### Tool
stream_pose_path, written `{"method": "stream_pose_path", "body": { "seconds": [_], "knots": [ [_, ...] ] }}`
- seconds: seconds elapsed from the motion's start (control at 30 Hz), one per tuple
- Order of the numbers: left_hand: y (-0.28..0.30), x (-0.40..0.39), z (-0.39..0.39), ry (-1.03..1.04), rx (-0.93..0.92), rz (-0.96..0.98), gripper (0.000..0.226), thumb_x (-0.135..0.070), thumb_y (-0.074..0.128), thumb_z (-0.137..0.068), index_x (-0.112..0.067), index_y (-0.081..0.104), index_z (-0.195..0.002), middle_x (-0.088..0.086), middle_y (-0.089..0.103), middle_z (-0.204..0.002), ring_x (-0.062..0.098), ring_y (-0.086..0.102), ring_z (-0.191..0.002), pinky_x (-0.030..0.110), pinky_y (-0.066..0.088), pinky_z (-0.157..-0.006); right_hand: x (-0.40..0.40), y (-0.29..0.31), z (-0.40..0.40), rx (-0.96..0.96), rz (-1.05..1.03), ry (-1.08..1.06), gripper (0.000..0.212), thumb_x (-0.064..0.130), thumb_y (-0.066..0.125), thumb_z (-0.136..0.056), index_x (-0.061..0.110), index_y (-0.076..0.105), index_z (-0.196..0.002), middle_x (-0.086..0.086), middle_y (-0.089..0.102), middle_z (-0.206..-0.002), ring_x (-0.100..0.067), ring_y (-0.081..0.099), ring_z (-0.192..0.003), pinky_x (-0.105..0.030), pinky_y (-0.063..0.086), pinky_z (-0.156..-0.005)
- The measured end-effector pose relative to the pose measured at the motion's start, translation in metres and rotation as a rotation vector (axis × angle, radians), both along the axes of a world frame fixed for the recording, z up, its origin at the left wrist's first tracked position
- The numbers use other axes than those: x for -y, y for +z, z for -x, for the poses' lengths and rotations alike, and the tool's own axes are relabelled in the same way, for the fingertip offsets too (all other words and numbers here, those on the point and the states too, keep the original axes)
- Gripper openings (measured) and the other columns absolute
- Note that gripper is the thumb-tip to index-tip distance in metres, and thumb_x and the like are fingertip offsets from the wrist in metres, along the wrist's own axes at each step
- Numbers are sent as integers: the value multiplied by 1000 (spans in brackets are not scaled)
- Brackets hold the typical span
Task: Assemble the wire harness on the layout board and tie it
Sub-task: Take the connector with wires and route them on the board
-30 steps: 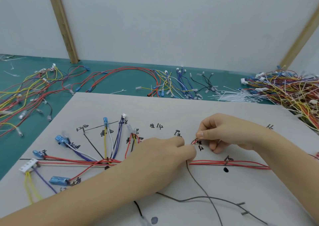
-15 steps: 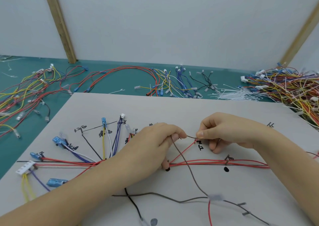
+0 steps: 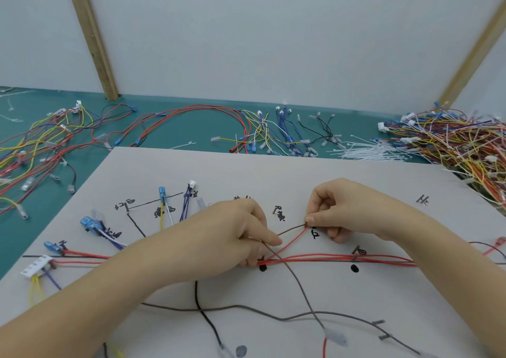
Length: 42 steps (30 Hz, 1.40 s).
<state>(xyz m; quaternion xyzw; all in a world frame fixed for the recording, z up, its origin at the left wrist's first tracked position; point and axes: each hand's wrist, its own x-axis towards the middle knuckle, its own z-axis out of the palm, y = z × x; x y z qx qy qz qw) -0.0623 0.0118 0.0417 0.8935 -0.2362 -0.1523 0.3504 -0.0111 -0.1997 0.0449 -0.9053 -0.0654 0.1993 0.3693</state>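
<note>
A grey layout board [image 3: 315, 182] with black hand-drawn lines and labels lies in front of me. Red wires [image 3: 323, 259] run across it from left to right. At the left they fan out to blue terminals [image 3: 89, 223] and a white connector [image 3: 35, 267]. My right hand [image 3: 347, 210] pinches the ends of a brown wire [image 3: 298, 283] and a red wire [image 3: 293, 241] at a label. My left hand [image 3: 230, 237] holds the brown wire against the red bundle. The brown wire trails down to a clear sleeve [image 3: 335, 337].
The board rests on a green table [image 3: 191, 136]. Loose wire bundles [image 3: 41, 144] lie far left, more wires [image 3: 273, 136] at the back, a big tangled heap [image 3: 460, 144] far right. White cable ties [image 3: 369, 151] lie beside the heap. Wooden posts [image 3: 90, 37] lean on the white wall.
My left hand has slid along the brown wire, drawing it taut from my right hand's pinch. The red wire now stretches from the bundle up to my right fingers.
</note>
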Motion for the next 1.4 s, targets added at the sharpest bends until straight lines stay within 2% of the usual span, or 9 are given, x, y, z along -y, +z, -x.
{"method": "stream_pose_path", "body": {
  "seconds": [0.1, 0.23, 0.37, 0.53, 0.7, 0.87, 1.17, 1.3, 1.4],
  "knots": [
    [3, -4, 3, -153, 118, -168, 25, -22, 55, -91, -33, 68, -109, -20, 44, -104, -26, 40, -76, -3, 29, -68, -4, 6, 3, 127, 154, 78, 14, 14, 67, -82, 23, 60, -74, 3, 59, -70, 3, 49, -44, -14, 46, -48],
    [-2, -4, 5, -229, 230, -244, 28, -21, 50, -93, -35, 66, -112, -20, 34, -103, -4, 39, -76, 0, 27, -68, -9, 17, 24, 459, 247, 374, 34, 17, 66, -81, 47, 50, -88, 18, 51, -97, 2, 52, -81, -7, 39, -71],
    [-6, -2, 8, -292, 327, -241, 29, -22, 49, -93, -37, 63, -114, -21, 28, -96, -5, 30, -79, 14, 24, -67, -9, 22, 51, 579, 111, 622, 26, 22, 62, -82, 38, 54, -101, 21, 51, -106, 3, 50, -96, -7, 35, -80],
    [-10, -4, 8, -278, 360, -239, 30, -20, 48, -93, -37, 64, -113, -21, 31, -99, -3, 32, -78, 14, 27, -70, -11, 12, 54, 598, 182, 584, 23, 24, 58, -86, 33, 58, -107, 27, 54, -99, 14, 43, -92, -3, 31, -82],
    [-6, -8, 6, -316, 295, -226, 25, -25, 51, -92, -35, 68, -107, -19, 30, -96, -3, 38, -84, 1, 25, -69, -23, 2, 53, 584, 312, 617, 13, 26, 54, -91, 26, 57, -103, 11, 63, -97, -7, 51, -94, -24, 41, -81],
    [4, -18, 1, -254, 143, -107, 16, -20, 61, -85, -29, 73, -87, -20, 46, -87, -15, 48, -74, -1, 32, -66, -32, -3, 55, 673, 406, 652, 13, 27, 58, -79, 25, 71, -80, 10, 67, -73, -10, 62, -70, -21, 49, -56],
    [36, -53, -10, -180, -269, 327, 16, -11, 54, -78, -19, 65, -69, 3, 66, -70, 10, 66, -68, 18, 49, -65, -41, -3, 48, 477, 172, 411, 27, 14, 65, -78, 36, 51, -69, 16, 61, -69, 2, 54, -73, -12, 43, -66],
    [44, -61, -15, -79, -512, 451, 18, -11, 49, -63, -16, 66, -57, 9, 64, -60, 25, 67, -59, 23, 52, -52, -43, -1, 52, 487, 227, 407, 26, 16, 60, -80, 38, 46, -83, 17, 63, -73, 2, 52, -71, -15, 44, -67],
    [46, -60, -14, -43, -366, 368, 21, -24, 66, -81, -21, 63, -61, 6, 64, -60, 20, 67, -58, 21, 51, -52, -46, -3, 60, 604, 355, 455, 28, 15, 48, -87, 35, 39, -104, 10, 60, -86, -9, 50, -82, -28, 45, -74]
  ]
}}
